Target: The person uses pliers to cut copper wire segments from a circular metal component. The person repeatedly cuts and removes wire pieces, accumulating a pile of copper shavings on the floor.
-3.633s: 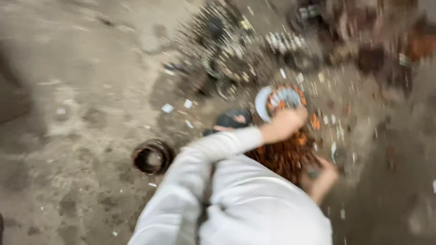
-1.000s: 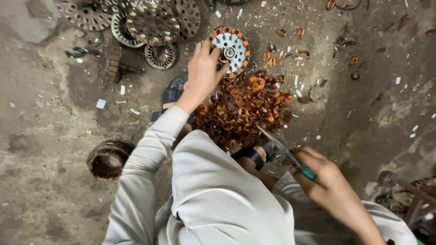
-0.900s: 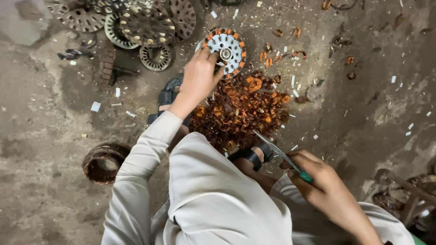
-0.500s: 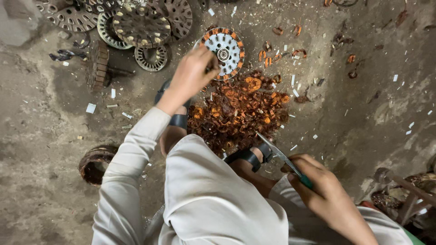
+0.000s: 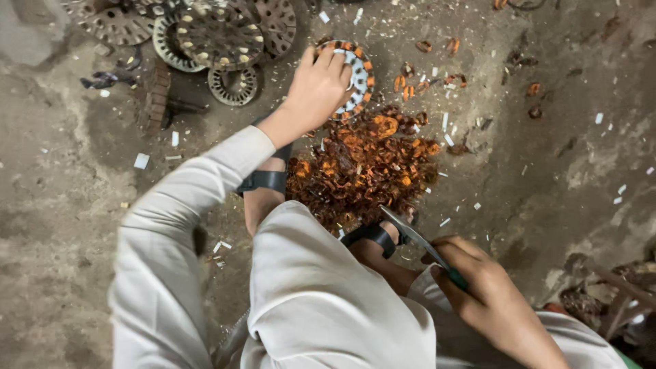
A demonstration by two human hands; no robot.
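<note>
Since half a second ago the left hand has closed fully over the round copper-wound motor stator beyond the copper-scrap heap; the right hand stays clenched on its green-handled cutter, so pickup looks begun.

The left hand is covering most of the round wound stator, leaving only its right rim and part of the centre showing, and the stacked metal plates behind are running off the top edge. The right hand is hiding the green handle of the cutting tool, so its grip is impossible to make out, while the tool's tip is disappearing behind the knee. Rusty scrap at the lower right is blurring and getting cut by the frame.
</note>
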